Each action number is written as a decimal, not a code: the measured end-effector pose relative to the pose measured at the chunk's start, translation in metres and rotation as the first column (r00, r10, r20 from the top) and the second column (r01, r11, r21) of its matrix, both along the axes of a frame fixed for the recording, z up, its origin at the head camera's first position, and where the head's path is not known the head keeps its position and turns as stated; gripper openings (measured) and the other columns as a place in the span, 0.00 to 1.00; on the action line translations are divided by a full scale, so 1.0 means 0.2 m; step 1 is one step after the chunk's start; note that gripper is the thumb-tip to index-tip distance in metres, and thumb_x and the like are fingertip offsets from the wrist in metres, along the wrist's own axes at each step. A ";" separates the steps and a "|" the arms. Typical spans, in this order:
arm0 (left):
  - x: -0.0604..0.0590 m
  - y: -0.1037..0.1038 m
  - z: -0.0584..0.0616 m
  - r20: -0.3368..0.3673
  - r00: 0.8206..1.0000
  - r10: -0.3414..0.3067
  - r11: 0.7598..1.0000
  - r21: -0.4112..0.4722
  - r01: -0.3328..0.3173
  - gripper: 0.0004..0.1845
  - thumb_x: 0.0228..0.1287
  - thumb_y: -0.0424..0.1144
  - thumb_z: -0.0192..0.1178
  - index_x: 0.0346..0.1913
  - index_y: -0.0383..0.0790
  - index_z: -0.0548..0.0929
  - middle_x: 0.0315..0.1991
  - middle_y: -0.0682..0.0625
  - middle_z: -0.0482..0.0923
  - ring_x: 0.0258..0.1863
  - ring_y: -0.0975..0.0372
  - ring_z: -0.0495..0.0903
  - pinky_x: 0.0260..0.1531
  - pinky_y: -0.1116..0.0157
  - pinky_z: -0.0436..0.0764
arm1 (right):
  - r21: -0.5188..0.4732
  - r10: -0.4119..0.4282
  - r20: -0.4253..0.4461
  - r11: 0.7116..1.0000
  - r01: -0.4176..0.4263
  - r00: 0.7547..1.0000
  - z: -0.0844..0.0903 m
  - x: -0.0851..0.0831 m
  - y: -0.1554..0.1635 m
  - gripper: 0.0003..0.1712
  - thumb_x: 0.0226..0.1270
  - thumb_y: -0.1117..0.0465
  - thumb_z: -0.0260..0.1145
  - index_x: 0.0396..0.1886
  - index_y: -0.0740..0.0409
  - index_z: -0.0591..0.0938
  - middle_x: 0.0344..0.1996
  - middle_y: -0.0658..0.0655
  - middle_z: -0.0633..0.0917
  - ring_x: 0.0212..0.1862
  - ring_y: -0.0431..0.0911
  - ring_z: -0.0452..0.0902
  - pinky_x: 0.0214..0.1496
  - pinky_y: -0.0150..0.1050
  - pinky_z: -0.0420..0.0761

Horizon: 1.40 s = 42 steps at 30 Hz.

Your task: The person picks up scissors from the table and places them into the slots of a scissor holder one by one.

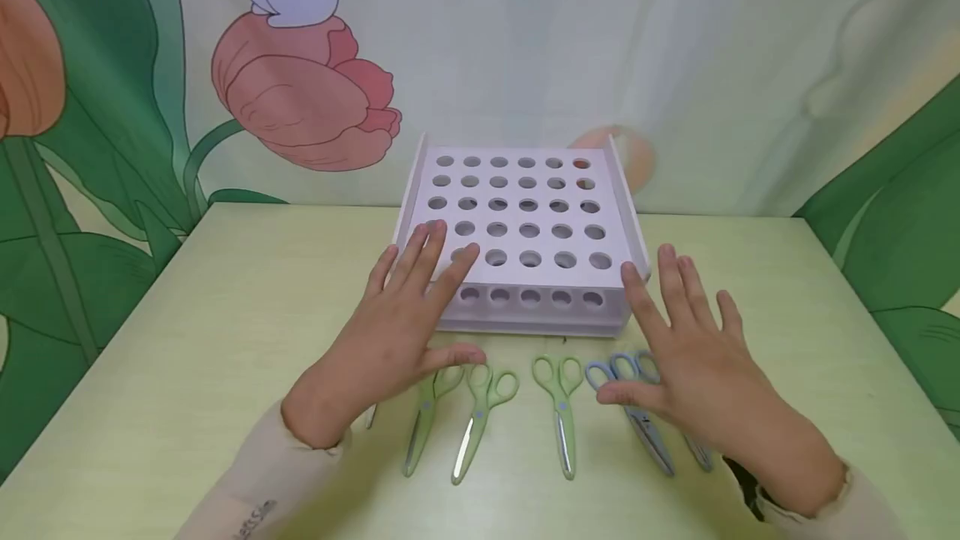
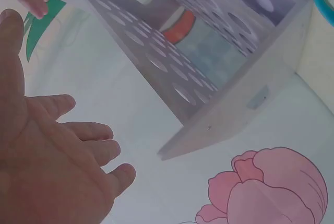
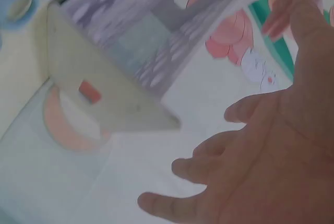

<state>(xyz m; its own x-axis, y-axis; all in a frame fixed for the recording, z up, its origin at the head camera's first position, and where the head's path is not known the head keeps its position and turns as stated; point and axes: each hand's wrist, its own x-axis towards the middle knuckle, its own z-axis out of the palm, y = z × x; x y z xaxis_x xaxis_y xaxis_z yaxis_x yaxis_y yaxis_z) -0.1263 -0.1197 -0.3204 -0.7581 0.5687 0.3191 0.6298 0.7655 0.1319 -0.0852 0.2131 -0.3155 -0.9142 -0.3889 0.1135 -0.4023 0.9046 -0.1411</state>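
Hovering over near edge of white rack (image 1: 525, 223), both hands spread, fingers straight, gripping nothing. Left hand (image 1: 397, 319) w/ fingertips over rack's near-left corner, contact hard to tell; right hand (image 1: 686, 357) just off near-right corner, thumb above blue scissors (image 1: 637, 407). Rack dead ahead, far side of both hands, centred btwn them; neither hand clearly nearer, left maybe a touch closer in. Rack roughly square, tilted top plate w/ grid of round holes sloping up toward far side, second holed plate below, side walls left & right. Wrist views: rack seen from each side, open palms, fingers relaxed, nothing held.

Row of scissors on desk, near side of rack, handles toward rack, blades pointing near: green pair (image 1: 423, 415) partly under left thumb, second green pair (image 1: 480, 419), third green pair (image 1: 561, 411) mid-row, then blue ones under right hand, count there unclear. Long axes near-far, roughly parallel.

Surface: pale yellow-green desk (image 1: 187, 340), matte, flat. Room: printed backdrop (image 1: 300, 90) behind, big pink flower, green leaves, white cartoon figure on top. Cream sleeves at both wrists.
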 end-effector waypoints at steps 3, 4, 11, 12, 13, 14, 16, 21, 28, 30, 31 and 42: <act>-0.02 -0.01 0.01 -0.001 1.000 0.028 1.000 -0.007 -0.028 0.58 0.57 0.68 0.67 0.82 0.48 0.48 0.81 0.36 0.38 0.79 0.48 0.33 0.71 0.41 0.39 | -0.034 0.013 -0.005 0.999 -0.013 1.000 0.03 -0.02 0.06 0.72 0.56 0.28 0.70 0.83 0.50 0.35 0.78 0.59 0.24 0.78 0.59 0.18 0.69 0.72 0.33; -0.03 -0.02 0.02 0.000 0.999 0.038 0.999 -0.010 -0.038 0.59 0.57 0.68 0.67 0.82 0.47 0.48 0.81 0.36 0.38 0.79 0.48 0.33 0.71 0.40 0.39 | -0.044 0.019 -0.019 0.999 -0.020 1.000 0.04 -0.03 0.08 0.72 0.56 0.30 0.71 0.83 0.50 0.35 0.78 0.59 0.25 0.78 0.59 0.19 0.69 0.72 0.33; -0.13 -0.10 0.00 0.061 0.993 0.102 0.995 0.019 -0.103 0.60 0.56 0.64 0.70 0.82 0.44 0.48 0.81 0.37 0.35 0.79 0.47 0.33 0.70 0.38 0.39 | -0.204 0.129 -0.095 0.968 -0.147 0.987 0.03 -0.08 0.19 0.70 0.52 0.41 0.79 0.84 0.49 0.43 0.81 0.63 0.37 0.78 0.66 0.35 0.67 0.74 0.45; -0.15 -0.11 0.00 0.073 0.992 0.107 0.994 0.025 -0.109 0.60 0.56 0.63 0.71 0.82 0.44 0.47 0.81 0.36 0.34 0.79 0.46 0.33 0.70 0.38 0.39 | -0.238 0.143 -0.089 0.958 -0.161 0.986 0.03 -0.09 0.20 0.70 0.52 0.43 0.79 0.84 0.49 0.45 0.81 0.63 0.39 0.78 0.67 0.38 0.66 0.74 0.47; -0.16 -0.13 -0.01 0.088 0.990 0.111 0.993 0.033 -0.114 0.61 0.56 0.63 0.71 0.82 0.45 0.46 0.81 0.36 0.34 0.79 0.46 0.33 0.70 0.38 0.39 | -0.271 0.152 -0.069 0.948 -0.165 0.986 0.03 -0.10 0.21 0.69 0.52 0.44 0.80 0.84 0.48 0.46 0.81 0.63 0.40 0.77 0.68 0.40 0.65 0.75 0.50; -0.18 -0.14 -0.02 0.100 0.989 0.111 0.992 0.043 -0.116 0.61 0.56 0.62 0.72 0.82 0.46 0.45 0.81 0.36 0.34 0.79 0.46 0.33 0.70 0.38 0.39 | -0.300 0.155 -0.049 0.940 -0.162 0.987 0.03 -0.12 0.21 0.68 0.51 0.46 0.80 0.84 0.48 0.47 0.81 0.62 0.42 0.77 0.69 0.42 0.63 0.76 0.53; -0.20 -0.15 -0.02 0.119 0.987 0.109 0.991 0.064 -0.117 0.62 0.55 0.62 0.73 0.83 0.46 0.44 0.81 0.36 0.34 0.79 0.46 0.34 0.70 0.38 0.39 | -0.338 0.144 -0.005 0.931 -0.137 0.990 0.03 -0.13 0.24 0.67 0.51 0.51 0.82 0.84 0.47 0.48 0.81 0.61 0.44 0.76 0.69 0.45 0.61 0.76 0.56; -0.26 -0.15 -0.02 0.143 0.984 0.103 0.990 0.079 -0.115 0.62 0.56 0.62 0.72 0.82 0.46 0.44 0.81 0.36 0.31 0.79 0.45 0.38 0.69 0.38 0.40 | -0.348 0.116 0.047 0.933 -0.092 0.992 -0.04 -0.19 0.33 0.58 0.58 0.54 0.79 0.82 0.50 0.56 0.78 0.65 0.57 0.74 0.67 0.54 0.60 0.73 0.63; -0.31 -0.13 -0.02 0.175 0.973 0.147 0.985 0.067 -0.161 0.63 0.54 0.64 0.73 0.82 0.41 0.47 0.80 0.34 0.33 0.77 0.43 0.49 0.70 0.40 0.42 | -0.346 0.151 0.189 0.935 -0.078 0.970 -0.20 -0.28 0.45 0.38 0.65 0.62 0.74 0.73 0.63 0.70 0.63 0.68 0.76 0.55 0.62 0.78 0.49 0.55 0.81; -0.31 -0.12 -0.02 0.179 0.970 0.165 0.982 0.064 -0.179 0.64 0.53 0.63 0.73 0.82 0.40 0.46 0.80 0.33 0.34 0.77 0.43 0.50 0.70 0.40 0.43 | -0.357 0.145 0.257 0.933 -0.045 0.955 -0.23 -0.30 0.48 0.35 0.65 0.63 0.73 0.71 0.63 0.74 0.60 0.66 0.78 0.54 0.60 0.80 0.47 0.48 0.83; -0.31 -0.11 -0.02 0.181 0.968 0.175 0.980 0.064 -0.189 0.65 0.53 0.63 0.73 0.82 0.39 0.46 0.80 0.32 0.35 0.77 0.43 0.51 0.70 0.40 0.44 | -0.361 0.143 0.286 0.932 -0.032 0.947 -0.24 -0.30 0.49 0.34 0.65 0.63 0.73 0.70 0.63 0.75 0.58 0.65 0.79 0.52 0.58 0.81 0.46 0.45 0.83; -0.31 -0.09 -0.03 0.252 0.941 0.225 0.958 0.118 -0.261 0.66 0.53 0.59 0.76 0.80 0.31 0.45 0.79 0.31 0.42 0.71 0.40 0.62 0.67 0.41 0.56 | -0.440 0.300 0.433 0.894 -0.091 0.850 -0.37 -0.35 0.57 0.23 0.65 0.74 0.68 0.60 0.65 0.79 0.31 0.48 0.79 0.32 0.38 0.72 0.35 0.34 0.75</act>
